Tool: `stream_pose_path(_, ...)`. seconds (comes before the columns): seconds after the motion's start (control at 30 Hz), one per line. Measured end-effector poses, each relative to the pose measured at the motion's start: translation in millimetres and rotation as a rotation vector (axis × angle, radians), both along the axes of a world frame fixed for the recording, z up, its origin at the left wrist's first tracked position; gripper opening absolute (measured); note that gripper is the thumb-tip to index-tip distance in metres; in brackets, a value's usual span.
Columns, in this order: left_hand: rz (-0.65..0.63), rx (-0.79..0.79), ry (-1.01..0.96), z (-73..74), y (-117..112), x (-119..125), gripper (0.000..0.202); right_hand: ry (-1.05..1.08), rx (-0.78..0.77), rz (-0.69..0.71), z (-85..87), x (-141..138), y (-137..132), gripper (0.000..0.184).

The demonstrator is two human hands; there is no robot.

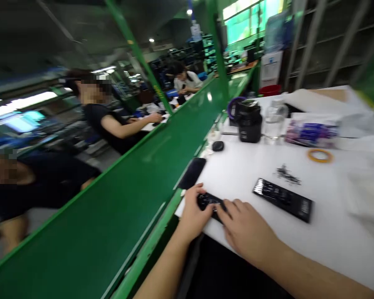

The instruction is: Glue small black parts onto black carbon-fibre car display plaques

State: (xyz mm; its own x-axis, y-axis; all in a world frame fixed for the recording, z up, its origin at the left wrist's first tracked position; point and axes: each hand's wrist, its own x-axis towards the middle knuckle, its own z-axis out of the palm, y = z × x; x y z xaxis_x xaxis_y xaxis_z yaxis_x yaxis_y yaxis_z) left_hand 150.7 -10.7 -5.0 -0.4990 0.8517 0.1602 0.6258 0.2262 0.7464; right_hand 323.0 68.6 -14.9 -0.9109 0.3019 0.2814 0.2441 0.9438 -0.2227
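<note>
Near the white table's front left edge lies a black, remote-control-shaped piece [209,200], partly covered by fingers. My left hand [193,212] grips its left end, with thumb and fingers on either side. At its right end is my right hand [247,226], fingers bent down and pressed onto it; whether they also pinch a small part is hidden. To the right, apart from both hands, a longer black remote-shaped piece [283,200] lies flat, its details blurred. A loose pile of small black parts [288,174] sits just beyond it.
A green partition [137,178] runs along the table's left side, with a dark phone-like slab [192,172] beside it. Farther back stand a black jug [249,122], a clear bottle [274,120], a purple packet [311,131] and a yellow tape roll [320,155]. Several people sit beyond the partition.
</note>
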Motion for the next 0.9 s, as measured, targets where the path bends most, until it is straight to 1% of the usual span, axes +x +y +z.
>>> stream_pose_path(0.07,0.014,-0.060,-0.019,1.7,0,1,0.051,0.031,0.082,-0.005,-13.5,1,-3,0.053)
stream_pose_path(0.1,0.021,-0.085,-0.024,1.9,1,0,0.056,0.055,0.128,0.007,-20.7,1,-2,0.052)
stream_pose_path(0.17,0.043,-0.112,-0.027,2.5,1,-2,0.058,0.117,0.202,0.031,-33.4,1,0,0.050)
stream_pose_path(0.23,0.057,-0.125,-0.047,4.2,0,-2,0.056,0.181,0.257,0.073,-41.2,0,4,0.046)
stream_pose_path(0.33,0.056,-0.151,-0.123,8.4,-2,1,0.055,0.247,0.299,0.102,-45.4,0,8,0.043)
stream_pose_path(0.5,0.063,-0.181,-0.184,12.5,-1,3,0.053,0.252,0.296,0.099,-51.3,1,13,0.046)
stream_pose_path(0.67,0.084,-0.188,-0.208,9.3,0,1,0.056,0.271,0.304,0.116,-59.9,3,19,0.048)
stream_pose_path(0.9,0.115,-0.185,-0.243,5.7,1,2,0.059,0.315,0.371,0.144,-68.7,2,27,0.050)
